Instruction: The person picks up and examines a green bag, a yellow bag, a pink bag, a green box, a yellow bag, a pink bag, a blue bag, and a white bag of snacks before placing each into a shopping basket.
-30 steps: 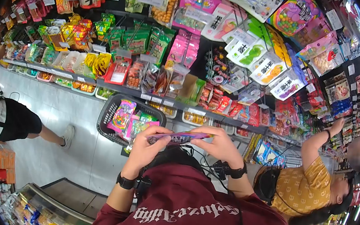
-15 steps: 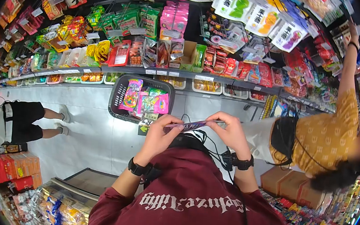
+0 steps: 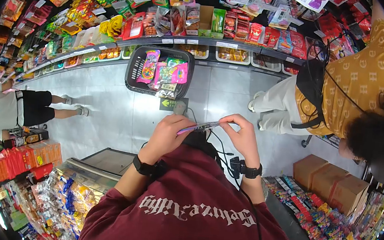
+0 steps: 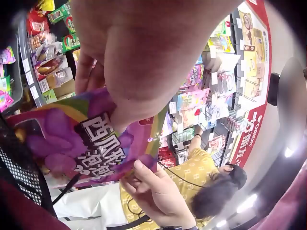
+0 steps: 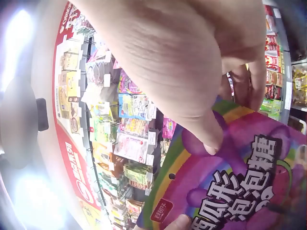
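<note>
In front of the maroon shirt, both hands hold a purple bag of bubble gum [image 3: 199, 127] by its two ends, seen nearly edge-on in the head view. My left hand [image 3: 168, 132] pinches one end, its thumb across the printed front in the left wrist view. The other end is between thumb and fingers of my right hand [image 3: 242, 136]. A rainbow band and large white Chinese letters cover the bag's front [image 5: 192, 165] in the right wrist view. Beyond the hands, a dark plastic basket [image 3: 132, 84] on the floor contains several candy bags, including a pink one [image 3: 148, 67].
Shelves of packaged snacks run along the far side, with a shelf edge [image 3: 163, 41] behind the basket. A person in a yellow patterned shirt [image 3: 362, 78] stands at right, another in white [image 3: 1, 110] at left. Cardboard boxes [image 3: 329, 183] and a display case [image 3: 101, 171] stand nearer.
The head view has tilted downward, so shelves sit higher and more floor shows. Both hands keep hold of the bubble gum bag, now lower and tilted. The person at right appears closer to the shelves.
</note>
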Motion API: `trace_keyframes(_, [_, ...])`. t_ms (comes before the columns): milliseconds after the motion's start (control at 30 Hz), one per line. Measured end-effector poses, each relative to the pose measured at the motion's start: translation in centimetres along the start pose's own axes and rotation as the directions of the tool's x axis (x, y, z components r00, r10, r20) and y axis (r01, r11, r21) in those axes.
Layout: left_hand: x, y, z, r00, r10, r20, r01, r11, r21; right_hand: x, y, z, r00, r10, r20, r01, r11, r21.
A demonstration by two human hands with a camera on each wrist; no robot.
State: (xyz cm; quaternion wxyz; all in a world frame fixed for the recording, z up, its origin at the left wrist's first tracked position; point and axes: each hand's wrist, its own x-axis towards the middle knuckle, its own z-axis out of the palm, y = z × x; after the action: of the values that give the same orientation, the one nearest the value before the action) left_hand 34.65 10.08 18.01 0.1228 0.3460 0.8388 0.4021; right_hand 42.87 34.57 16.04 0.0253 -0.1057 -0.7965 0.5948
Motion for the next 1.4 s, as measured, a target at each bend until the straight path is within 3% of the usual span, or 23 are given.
trace_keyframes(200, [-1.5, -0.9, -1.3, 0.999, 0.015, -0.030, -0.012, 0.994, 0.112, 0.9, -0.5, 2.1, 0.999, -0.035, 0.037, 0.037, 0.998, -0.050])
trace_keyframes(400, [-3.0, -4.9, -4.4, 0.993, -0.020, -0.119, 0.030, 0.996, 0.084, 4.6, -2.7, 6.4, 0.987, -0.125, 0.101, 0.140, 0.976, -0.168])
trace_keyframes(600, [-3.8, -12.3, -11.1, 0.982, -0.034, -0.185, 0.046, 0.997, 0.060, 10.9, -6.9, 13.5, 0.964, -0.004, 0.266, 0.068, 0.970, -0.232])
trace_keyframes(667, [-4.0, -15.1, -13.6, 0.978, -0.029, -0.208, 0.045, 0.996, 0.073, 13.5, -8.6, 16.1, 0.937, -0.099, 0.336, 0.203, 0.935, -0.290])
trace_keyframes(833, [-4.7, -19.4, -19.0, 0.955, -0.071, -0.287, 0.092, 0.994, 0.061, 19.9, -11.9, 22.1, 0.867, -0.114, 0.486, 0.294, 0.903, -0.313])
trace_keyframes(900, [-4.7, -21.2, -20.0, 0.939, -0.125, -0.321, 0.147, 0.988, 0.045, 22.4, -11.8, 23.9, 0.808, -0.192, 0.557, 0.424, 0.846, -0.323])
trace_keyframes(1067, [-3.1, -24.1, -22.0, 0.913, -0.198, -0.357, 0.210, 0.978, -0.005, 27.7, -13.4, 27.3, 0.791, -0.236, 0.564, 0.465, 0.832, -0.304])
trace_keyframes(1167, [-1.3, -23.8, -23.8, 0.889, -0.234, -0.394, 0.231, 0.971, -0.056, 30.6, -14.6, 27.3, 0.825, -0.226, 0.518, 0.402, 0.878, -0.258])
trace_keyframes(1267, [1.9, -22.2, -25.3, 0.801, -0.382, -0.462, 0.258, 0.915, -0.310, 33.6, -15.7, 26.3, 0.839, -0.257, 0.480, 0.382, 0.906, -0.183])
trace_keyframes(1400, [5.6, -19.7, -26.1, 0.747, -0.324, -0.581, 0.263, 0.946, -0.189, 36.7, -15.6, 24.4, 0.835, -0.357, 0.419, 0.391, 0.920, 0.003])
